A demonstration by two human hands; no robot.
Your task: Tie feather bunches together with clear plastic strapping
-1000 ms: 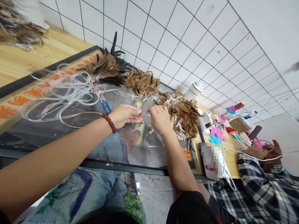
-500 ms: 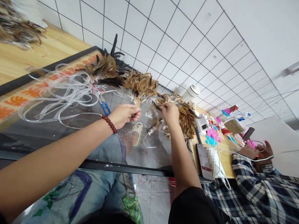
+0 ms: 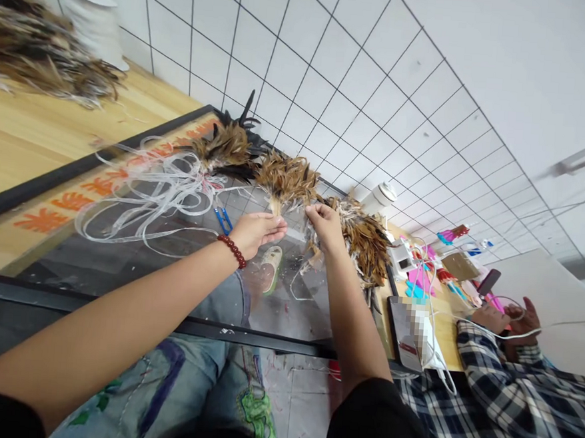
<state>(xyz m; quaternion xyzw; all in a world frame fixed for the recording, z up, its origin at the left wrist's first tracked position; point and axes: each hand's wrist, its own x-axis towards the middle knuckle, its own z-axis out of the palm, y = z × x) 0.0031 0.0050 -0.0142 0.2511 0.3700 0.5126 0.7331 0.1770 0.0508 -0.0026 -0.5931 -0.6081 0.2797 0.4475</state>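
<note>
My left hand (image 3: 257,232), with a red bead bracelet at its wrist, has its fingers pressed together. They close at the pale lower end of a brown feather bunch (image 3: 288,180), whose feathers fan out above them. To its right my right hand (image 3: 326,225) is pinched, thumb against forefinger; whatever sits between the tips is too small to make out. It hovers at the left edge of a larger pile of brown feathers (image 3: 368,244). Another feather bunch (image 3: 225,144) with dark plumes lies to the left. Blue thread snips (image 3: 223,221) rest beside my left hand.
Tangled clear ribbon (image 3: 159,193) covers the left of the dark-framed glass tabletop (image 3: 188,278). A white spool (image 3: 93,18) and more feathers (image 3: 39,41) stand far left. On the right are a white bottle (image 3: 380,197), a phone (image 3: 405,330), cables and a co-worker in a checked sleeve (image 3: 487,363).
The camera view has shifted, so the scene sits a little lower and further right. My right hand has drawn left out of the feather pile, closer to my left hand.
</note>
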